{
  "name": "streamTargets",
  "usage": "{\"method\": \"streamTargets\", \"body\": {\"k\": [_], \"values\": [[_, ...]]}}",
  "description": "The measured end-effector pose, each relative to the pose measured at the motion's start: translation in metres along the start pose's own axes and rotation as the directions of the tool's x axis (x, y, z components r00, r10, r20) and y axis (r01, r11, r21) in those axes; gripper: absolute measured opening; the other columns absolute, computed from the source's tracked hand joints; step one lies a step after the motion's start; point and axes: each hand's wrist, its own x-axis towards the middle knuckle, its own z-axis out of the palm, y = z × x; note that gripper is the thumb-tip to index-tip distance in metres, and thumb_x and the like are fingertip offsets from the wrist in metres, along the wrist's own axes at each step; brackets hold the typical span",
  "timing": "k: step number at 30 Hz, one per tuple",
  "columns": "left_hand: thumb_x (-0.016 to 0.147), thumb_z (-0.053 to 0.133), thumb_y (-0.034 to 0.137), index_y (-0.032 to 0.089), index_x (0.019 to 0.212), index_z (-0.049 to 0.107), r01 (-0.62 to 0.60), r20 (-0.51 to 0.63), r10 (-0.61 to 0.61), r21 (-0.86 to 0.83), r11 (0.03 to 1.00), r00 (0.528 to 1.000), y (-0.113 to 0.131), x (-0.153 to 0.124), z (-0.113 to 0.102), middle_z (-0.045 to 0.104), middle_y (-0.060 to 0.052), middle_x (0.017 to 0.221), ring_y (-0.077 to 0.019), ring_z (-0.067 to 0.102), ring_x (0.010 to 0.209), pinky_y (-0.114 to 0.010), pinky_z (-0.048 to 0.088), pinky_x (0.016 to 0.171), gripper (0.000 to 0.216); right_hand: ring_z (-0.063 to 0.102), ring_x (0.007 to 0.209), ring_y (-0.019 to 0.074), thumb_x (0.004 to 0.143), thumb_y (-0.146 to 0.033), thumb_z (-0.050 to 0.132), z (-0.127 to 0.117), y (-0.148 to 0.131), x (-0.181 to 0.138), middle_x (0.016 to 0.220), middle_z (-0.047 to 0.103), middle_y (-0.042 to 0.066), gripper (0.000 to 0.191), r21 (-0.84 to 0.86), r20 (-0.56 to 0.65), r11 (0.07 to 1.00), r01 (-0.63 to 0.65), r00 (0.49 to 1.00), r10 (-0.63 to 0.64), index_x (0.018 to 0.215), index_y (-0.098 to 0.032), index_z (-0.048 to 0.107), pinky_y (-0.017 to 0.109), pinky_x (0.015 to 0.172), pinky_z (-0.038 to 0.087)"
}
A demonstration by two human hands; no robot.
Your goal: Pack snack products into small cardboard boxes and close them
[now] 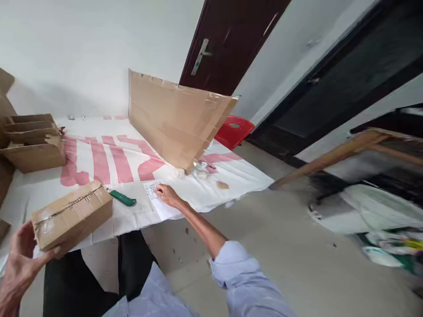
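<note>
Taped carton (72, 215) at 8 o'clock from view centre, gripped by left hand (24, 259), some fingers hidden. At carton's 3 o'clock, printed sheet (161, 208), partly covered by right hand (169, 196): fingers curled, can't tell if pinching. Green cutter (123, 197) between, left tip unclear.

Left hand (21, 262) low at the left edge, thumb (46, 258) and fingers (26, 235) spread in a wide grip; bare right forearm (205, 229) angled forward and leftward; right hand (168, 195) farther forward, fingers curled inward.
</note>
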Motion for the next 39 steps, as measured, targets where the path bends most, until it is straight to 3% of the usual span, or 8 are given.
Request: {"method": "streamTargets", "body": {"k": [6,9,14,18,24,29,33,39], "values": [[0.037,0.104,0.032,0.035,0.123,0.061,-0.142,0.001,0.142,0.003,0.99,0.99,-0.005,-0.004,-0.006,0.064,-0.004,0.144,-0.0449,0.053,0.144,-0.054,0.057,0.111,0.096,0.054,0.075,0.0169,0.09,-0.016,0.054,0.003,-0.005,-0.001,0.079,0.067,0.002,0.014,-0.041,-0.003,0.999,-0.002,1.0,0.002,0.079,-0.021,0.063,0.026,0.07,0.035],[0.04,0.105,0.035,0.035,0.123,0.06,-0.19,0.04,0.19,0.003,0.982,0.981,-0.004,-0.001,-0.008,0.064,-0.005,0.145,-0.0439,0.055,0.143,-0.052,0.062,0.102,0.095,0.055,0.078,0.0174,0.093,-0.016,0.054,0.004,-0.009,-0.004,0.085,0.069,0.004,0.015,-0.088,-0.006,0.996,-0.006,1.0,0.005,0.083,-0.02,0.063,0.027,0.072,0.035],[0.042,0.106,0.042,0.037,0.126,0.057,-0.193,0.073,0.19,0.028,0.981,0.979,-0.001,-0.001,-0.009,0.063,-0.003,0.147,-0.0446,0.052,0.146,-0.059,0.06,0.105,0.098,0.059,0.084,0.0176,0.096,-0.017,0.056,0.002,-0.015,-0.009,0.094,0.072,0.004,0.012,-0.171,0.0,0.985,-0.009,1.0,0.009,0.089,-0.02,0.065,0.026,0.076,0.037],[0.042,0.106,0.049,0.03,0.13,0.056,-0.139,0.084,0.135,0.038,0.99,0.987,-0.005,0.0,-0.015,0.061,-0.011,0.149,-0.0454,0.051,0.147,-0.058,0.053,0.113,0.102,0.063,0.092,0.0189,0.1,-0.018,0.053,0.003,-0.021,-0.016,0.1,0.073,0.005,0.016,-0.236,0.012,0.972,0.006,1.0,-0.004,0.096,-0.02,0.069,0.027,0.08,0.039],[0.048,0.106,0.045,0.026,0.134,0.051,-0.101,0.216,0.091,0.037,0.994,0.972,0.0,0.004,-0.023,0.058,-0.019,0.153,-0.0444,0.05,0.149,-0.056,0.051,0.114,0.103,0.065,0.099,0.0221,0.104,-0.016,0.046,0.008,-0.032,-0.028,0.106,0.072,0.012,0.029,-0.349,0.046,0.936,0.043,0.999,-0.029,0.093,-0.018,0.072,0.029,0.081,0.041],[0.059,0.102,0.045,0.025,0.131,0.052,-0.142,0.317,0.108,0.084,0.986,0.942,0.011,0.005,-0.025,0.053,-0.019,0.157,-0.0422,0.052,0.147,-0.054,0.053,0.111,0.09,0.066,0.09,0.0216,0.104,-0.013,0.045,0.004,-0.041,-0.034,0.102,0.073,0.012,0.032,-0.423,0.055,0.906,0.034,0.998,-0.011,0.089,-0.017,0.073,0.03,0.072,0.039],[0.065,0.098,0.048,0.026,0.131,0.054,-0.16,0.358,0.107,0.124,0.979,0.928,0.011,0.005,-0.028,0.048,-0.017,0.163,-0.042,0.049,0.149,-0.054,0.053,0.113,0.082,0.068,0.098,0.0219,0.107,-0.016,0.042,0.009,-0.067,-0.03,0.11,0.072,0.012,0.033,-0.437,0.02,0.898,0.051,0.999,-0.047,0.1,-0.018,0.074,0.03,0.077,0.041],[0.075,0.088,0.057,0.027,0.125,0.061,-0.116,0.312,0.074,0.116,0.986,0.947,0.012,0.002,-0.026,0.054,-0.013,0.158,-0.0416,0.052,0.148,-0.049,0.056,0.108,0.063,0.062,0.118,0.0258,0.107,-0.039,0.057,0.049,-0.136,-0.008,0.125,0.069,0.011,0.025,-0.308,0.092,0.932,0.19,0.981,-0.169,0.12,-0.022,0.07,0.032,0.091,0.045]]}}
